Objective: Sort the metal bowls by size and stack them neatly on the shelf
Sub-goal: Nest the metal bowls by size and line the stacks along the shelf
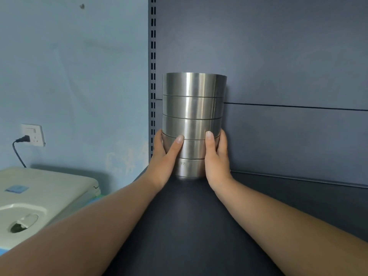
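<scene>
A stack of several brushed metal bowls (193,108) stands upright on the dark shelf board (191,226), close to the shelf's back panel. The bowls are nested, widest at the top and narrowest at the bottom. My left hand (165,158) grips the lower left side of the stack, thumb across the front. My right hand (216,156) grips the lower right side, thumb also on the front. Both hands wrap the two lowest bowls; the fingers behind are hidden.
A slotted shelf upright (153,76) runs vertically just left of the stack. The grey back panel (288,76) fills the right. Left of the shelf are a blue wall, a plugged-in wall socket (32,135) and a pale plastic appliance lid (39,196) below.
</scene>
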Tool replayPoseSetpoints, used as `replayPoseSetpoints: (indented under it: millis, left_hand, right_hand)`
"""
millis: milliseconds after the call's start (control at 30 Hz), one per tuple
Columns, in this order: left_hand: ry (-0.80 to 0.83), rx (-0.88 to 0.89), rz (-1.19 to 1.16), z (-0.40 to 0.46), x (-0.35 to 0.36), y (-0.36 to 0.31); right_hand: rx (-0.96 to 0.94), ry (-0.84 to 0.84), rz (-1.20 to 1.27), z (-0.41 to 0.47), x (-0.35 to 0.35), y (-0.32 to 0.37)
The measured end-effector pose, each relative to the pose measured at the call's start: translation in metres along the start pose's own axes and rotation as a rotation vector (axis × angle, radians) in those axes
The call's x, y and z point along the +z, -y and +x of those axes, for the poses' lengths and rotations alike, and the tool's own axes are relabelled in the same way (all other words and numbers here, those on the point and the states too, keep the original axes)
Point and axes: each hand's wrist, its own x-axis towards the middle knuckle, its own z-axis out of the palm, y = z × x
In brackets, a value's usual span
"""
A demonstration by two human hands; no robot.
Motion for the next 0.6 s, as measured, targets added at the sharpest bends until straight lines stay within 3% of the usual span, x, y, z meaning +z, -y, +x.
replayPoseSetpoints:
  millis: [233, 367, 500, 600]
  left_hand:
    - [0.11, -0.124, 0.107, -0.014, -0.007, -0.005]
    - [0.139, -0.254, 0.337, -0.032, -0.008, -0.014]
    - [0.177, -0.197, 0.61, -0.075, -0.005, -0.032]
    - [0.235, -0.034, 0.833, -0.115, -0.004, -0.045]
  right_hand:
    - [0.111, 0.067, -0.058, -0.013, -0.013, 0.004]
    - [0.17, -0.013, -0.172, -0.032, -0.034, 0.011]
    - [0.244, 0.008, -0.423, -0.059, -0.064, 0.025]
    - [0.202, 0.052, -0.539, -0.087, -0.094, 0.041]
